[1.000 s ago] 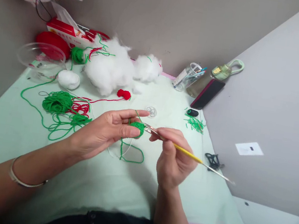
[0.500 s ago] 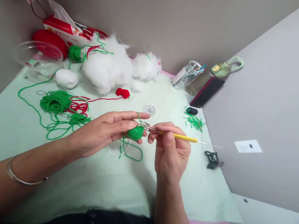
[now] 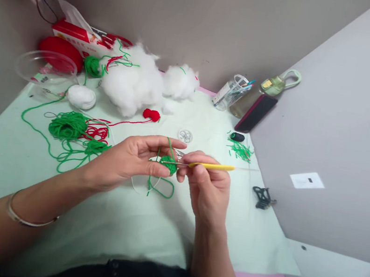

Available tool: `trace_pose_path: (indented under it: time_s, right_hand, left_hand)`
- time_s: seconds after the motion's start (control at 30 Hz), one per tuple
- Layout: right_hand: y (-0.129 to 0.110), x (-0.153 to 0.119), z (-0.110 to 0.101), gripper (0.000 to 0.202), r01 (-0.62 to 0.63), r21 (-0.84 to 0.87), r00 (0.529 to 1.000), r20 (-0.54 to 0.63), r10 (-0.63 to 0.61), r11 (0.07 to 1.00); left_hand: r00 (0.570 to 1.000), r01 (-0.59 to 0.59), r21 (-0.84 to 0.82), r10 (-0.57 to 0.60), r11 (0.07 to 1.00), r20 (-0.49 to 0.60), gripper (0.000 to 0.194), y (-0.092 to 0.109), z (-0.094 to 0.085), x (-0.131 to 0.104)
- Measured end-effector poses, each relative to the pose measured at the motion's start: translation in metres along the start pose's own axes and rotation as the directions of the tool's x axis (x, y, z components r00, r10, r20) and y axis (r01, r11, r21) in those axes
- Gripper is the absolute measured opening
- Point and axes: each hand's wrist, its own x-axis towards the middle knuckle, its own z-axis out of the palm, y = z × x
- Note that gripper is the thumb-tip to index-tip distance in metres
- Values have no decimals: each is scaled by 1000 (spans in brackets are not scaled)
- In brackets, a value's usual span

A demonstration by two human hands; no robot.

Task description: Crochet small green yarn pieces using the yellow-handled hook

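Note:
Between the thumb and fingers of my left hand (image 3: 131, 160) is a small green crocheted piece (image 3: 169, 165). A strand of green yarn runs up from it over my left index finger. My right hand (image 3: 211, 183) grips a crochet hook (image 3: 214, 166) by its yellow handle. The hook's thin metal shaft points left and reaches across the green piece; whether its tip is inside a stitch I cannot tell. Behind my fingers, a small pair of scissors (image 3: 179, 154) lies partly hidden. A loop of green yarn (image 3: 164, 195) rests on the table below the piece.
Green yarn (image 3: 68, 124), red yarn (image 3: 96, 133) and a white yarn ball (image 3: 81, 97) lie at left. White stuffing (image 3: 132, 80) and a red crocheted piece (image 3: 151, 115) are behind. A phone (image 3: 256, 114) leans on a bottle (image 3: 273, 87) at right, near a black clip (image 3: 262, 198).
The hook has moved left, its shaft now crossing the green piece. My left thumb has shifted lower and the piece has turned in my fingers.

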Motion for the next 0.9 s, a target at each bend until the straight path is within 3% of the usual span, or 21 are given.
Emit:
trace_pose_path:
  time_s: [0.13, 0.2, 0.43, 0.57, 0.67, 0.77, 0.9]
  right_hand:
    - [4, -3, 5, 15, 212, -238, 976, 4, -217, 948]
    - [5, -3, 6, 15, 229, -226, 972, -8, -237, 947]
    - [5, 4, 6, 19, -55, 120, 996, -69, 64, 991]
    - [2, 5, 4, 21, -64, 118, 996, -52, 70, 991]
    - [0, 2, 3, 19, 12, 4, 999, -37, -12, 1000]
    - [-1, -3, 4, 18, 169, -221, 984, -19, -177, 961]
    - [7, -10, 6, 25, 419, -553, 897, 126, -425, 720]
  left_hand:
    - [997, -15, 58, 19, 998, -74, 52, -1, 7, -1]
    - [994, -9, 73, 17, 997, -108, 54, 0, 10, -1]
    - [992, 30, 181, -7, 983, -128, 55, 3, 8, -2]
    - [992, 34, 197, -9, 980, -127, 54, 2, 5, -2]
    - [991, 34, 219, -6, 975, -130, 52, 4, 5, -3]
    - [988, 36, 225, -1, 974, -155, 49, 5, 6, -2]
    - [978, 20, 176, 18, 984, -209, 49, 0, 11, -3]
